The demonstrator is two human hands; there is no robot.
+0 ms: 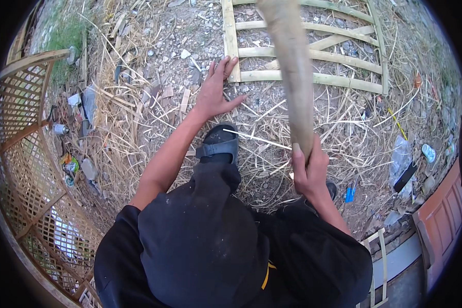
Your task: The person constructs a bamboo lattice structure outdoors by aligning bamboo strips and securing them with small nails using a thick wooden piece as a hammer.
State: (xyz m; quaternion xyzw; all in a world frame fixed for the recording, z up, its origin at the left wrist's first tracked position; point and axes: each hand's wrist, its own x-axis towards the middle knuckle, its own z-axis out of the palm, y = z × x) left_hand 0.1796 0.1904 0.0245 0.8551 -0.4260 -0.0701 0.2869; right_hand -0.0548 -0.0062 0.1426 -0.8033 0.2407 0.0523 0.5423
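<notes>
A frame of pale wood or bamboo slats (339,79), with one diagonal strip, lies flat on the ground ahead. My left hand (218,95) is open beside the lower end of its left rail (231,46). The fingers are spread, with the tips at the rail's edge; I cannot tell if they press on it. My right hand (311,169) is wrapped round the lower end of a thick wooden pole (295,77). The pole stands raised over the frame, hiding part of the slats, and its upper end runs out of view.
Loose straw and split strips (344,133) cover stony ground. A lattice panel (23,149) stands at the left, near a metal can (60,129). To the right lie a plastic bag (400,159), a blue item (350,193) and a brown panelled board (444,215). A smaller slatted frame (384,256) is at lower right.
</notes>
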